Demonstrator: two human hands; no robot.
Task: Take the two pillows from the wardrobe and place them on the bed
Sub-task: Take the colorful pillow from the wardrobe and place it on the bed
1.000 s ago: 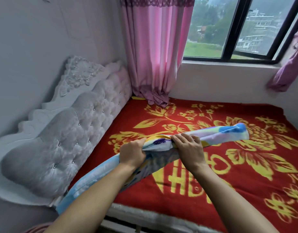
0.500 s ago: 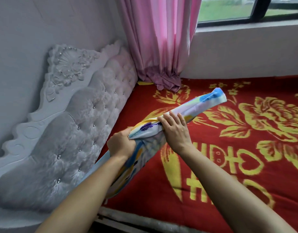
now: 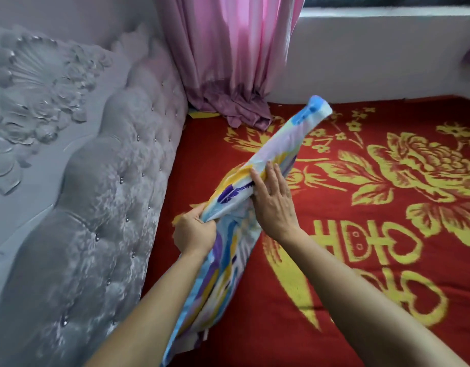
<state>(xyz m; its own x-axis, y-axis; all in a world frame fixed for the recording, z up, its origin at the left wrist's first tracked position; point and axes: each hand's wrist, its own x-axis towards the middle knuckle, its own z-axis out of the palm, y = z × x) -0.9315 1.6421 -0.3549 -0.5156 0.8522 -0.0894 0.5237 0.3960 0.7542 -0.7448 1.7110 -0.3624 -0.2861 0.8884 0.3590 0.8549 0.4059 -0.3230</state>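
Note:
A flat pillow (image 3: pixel 286 144) in a blue, yellow, purple and white cover stands on edge above the bed (image 3: pixel 361 260), which has a red blanket with a yellow flower pattern. The pillow runs from my lap toward the curtain, close to the headboard. My left hand (image 3: pixel 194 231) grips a bunch of its cover near the middle. My right hand (image 3: pixel 273 202) lies with its fingers spread flat against the pillow's right side. No second pillow is in view.
A grey tufted headboard (image 3: pixel 96 207) fills the left. A pink curtain (image 3: pixel 228 62) hangs into the bed's far left corner. A white wall below the window sill (image 3: pixel 374 56) bounds the far side of the bed.
The pillow has swung left, from lying across the bed to pointing toward the curtain corner and nearer the headboard. My view has tilted down and moved closer. My right hand's fingers have flattened out.

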